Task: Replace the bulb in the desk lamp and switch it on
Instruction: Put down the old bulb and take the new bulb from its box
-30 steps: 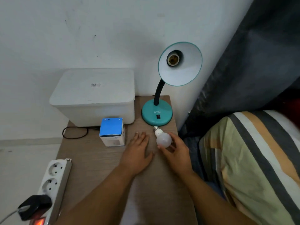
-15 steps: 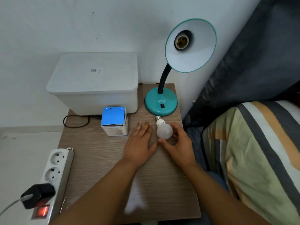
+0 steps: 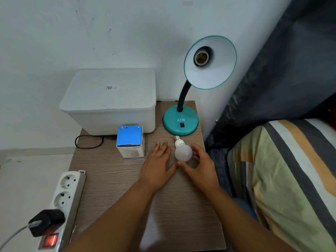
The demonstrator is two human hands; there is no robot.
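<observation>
Bulb (image 3: pixel 183 152) lay on table (image 3: pixel 112 179), frame centre, just below lamp base (image 3: pixel 180 120). Right hand (image 3: pixel 199 165) cupped around globe, thumb and fingers spread, touching it. Left hand (image 3: pixel 157 163) flat, fingers extended, beside bulb. Socket (image 3: pixel 201 57) empty.

Left hand (image 3: pixel 157 163) flat, palm down, fingers together and extended; right hand (image 3: pixel 201 167) beside it, fingers (image 3: pixel 197 149) curled open, thumbs nearly touching.

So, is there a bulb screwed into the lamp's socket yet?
No, the socket is empty; the bulb lies on the table by the right hand.
</observation>
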